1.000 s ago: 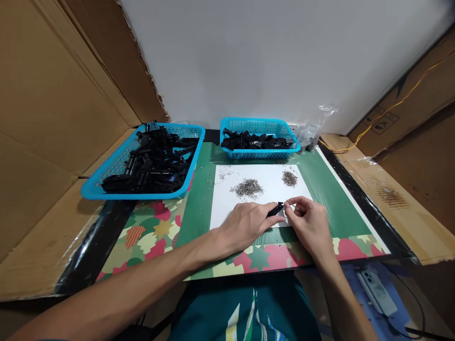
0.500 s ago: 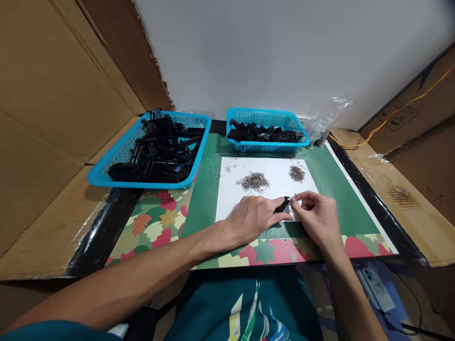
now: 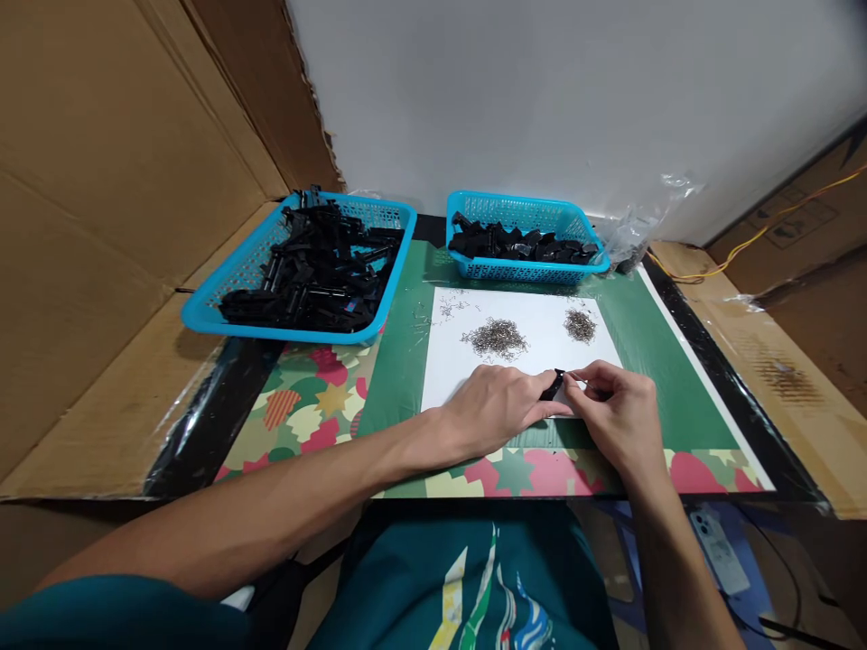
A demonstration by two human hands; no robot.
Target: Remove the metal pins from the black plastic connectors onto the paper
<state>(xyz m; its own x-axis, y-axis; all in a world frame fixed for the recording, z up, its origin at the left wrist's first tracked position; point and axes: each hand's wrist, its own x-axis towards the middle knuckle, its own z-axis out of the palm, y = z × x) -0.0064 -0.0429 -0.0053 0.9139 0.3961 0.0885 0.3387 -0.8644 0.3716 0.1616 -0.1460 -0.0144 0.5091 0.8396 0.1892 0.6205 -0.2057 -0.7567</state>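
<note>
My left hand point(image 3: 491, 408) lies low over the white sheet point(image 3: 451, 375), its thumb and fingers closed on a small black plastic part point(image 3: 554, 386). Only the part's far end shows beyond the fingers. Right beside that end is my right hand point(image 3: 619, 406), with thumb and forefinger pinched together. Something thin and dark shows between its fingers, too small to name. Just beyond the hands lie a larger pile of tiny metal pieces point(image 3: 498, 338) and a smaller pile of tiny metal pieces point(image 3: 581, 326).
At the back left, a blue basket point(image 3: 203, 316) holds many black plastic parts. A smaller blue basket point(image 3: 528, 270) with black pieces stands at the back middle, beside a clear plastic bag point(image 3: 633, 230). Cardboard point(image 3: 135, 226) walls the left side. A phone point(image 3: 719, 549) lies below, right.
The whole view has shifted slightly. My right fingertips have come closer to the end of the black plastic part, which is turned a little. My left hand keeps its hold.
</note>
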